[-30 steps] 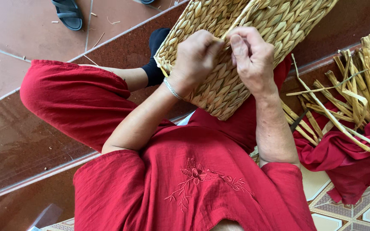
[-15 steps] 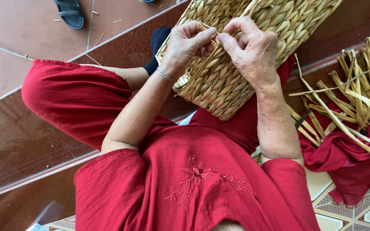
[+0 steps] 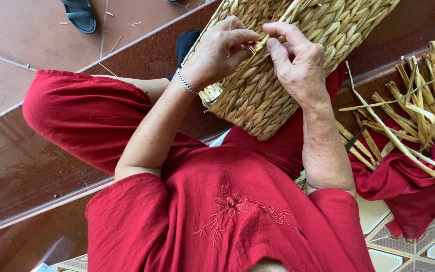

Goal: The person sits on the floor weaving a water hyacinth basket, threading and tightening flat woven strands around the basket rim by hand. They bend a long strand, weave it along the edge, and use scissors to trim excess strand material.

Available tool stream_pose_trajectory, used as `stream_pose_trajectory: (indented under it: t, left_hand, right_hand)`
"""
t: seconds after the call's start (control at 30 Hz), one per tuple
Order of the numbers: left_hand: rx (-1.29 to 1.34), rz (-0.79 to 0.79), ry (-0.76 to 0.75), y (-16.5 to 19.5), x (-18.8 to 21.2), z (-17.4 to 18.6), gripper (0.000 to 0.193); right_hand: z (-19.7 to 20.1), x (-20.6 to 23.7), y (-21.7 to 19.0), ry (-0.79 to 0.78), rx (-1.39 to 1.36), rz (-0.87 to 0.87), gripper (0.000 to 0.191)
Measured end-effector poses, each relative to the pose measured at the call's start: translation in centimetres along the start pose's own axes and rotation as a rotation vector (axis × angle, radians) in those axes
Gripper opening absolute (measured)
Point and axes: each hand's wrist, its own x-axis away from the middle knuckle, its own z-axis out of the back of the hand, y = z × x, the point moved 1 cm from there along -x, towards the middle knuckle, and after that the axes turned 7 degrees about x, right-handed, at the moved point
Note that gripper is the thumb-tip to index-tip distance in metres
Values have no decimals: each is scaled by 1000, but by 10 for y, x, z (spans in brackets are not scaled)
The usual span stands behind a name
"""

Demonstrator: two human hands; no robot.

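Observation:
A woven straw basket rests on my lap, its side facing me. My left hand lies on the basket's left part, with thumb and fingers pinched on a flat straw strand that sticks out of the weave. My right hand meets it from the right, and its fingertips grip the same strand. A thin bracelet sits on my left wrist. I wear a red embroidered top and red trousers.
A bundle of loose dried straw strips lies on a red cloth at the right. A dark sandal sits on the reddish floor tiles at the top left. Patterned tiles show at the bottom right.
Both hands have shifted a little up the basket and drawn together. Their fingers now pinch the strand between them.

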Motion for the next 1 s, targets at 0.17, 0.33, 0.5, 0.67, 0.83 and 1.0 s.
stream_pose_trajectory:
  t: [0.17, 0.33, 0.5, 0.67, 0.83, 1.0]
  left_hand:
    - [36, 22, -97, -9, -7, 3, 25]
    - [163, 142, -45, -16, -8, 0, 15]
    - [626, 359, 50, -26, -1, -13, 12]
    - [922, 386, 98, -34, 6, -24, 14]
    - [754, 273, 125, -34, 4, -27, 15]
    - [911, 401, 57, -37, 4, -23, 13]
  right_hand:
    - [-5, 6, 0, -21, -143, -45, 40]
    - [-12, 7, -6, 46, -49, -78, 39]
    - [-14, 9, -10, 53, -56, -93, 42]
    - [-14, 11, -13, 69, -49, -121, 42]
    - [-16, 11, -13, 85, -11, -96, 42]
    - [-18, 11, -9, 81, -23, -94, 42]
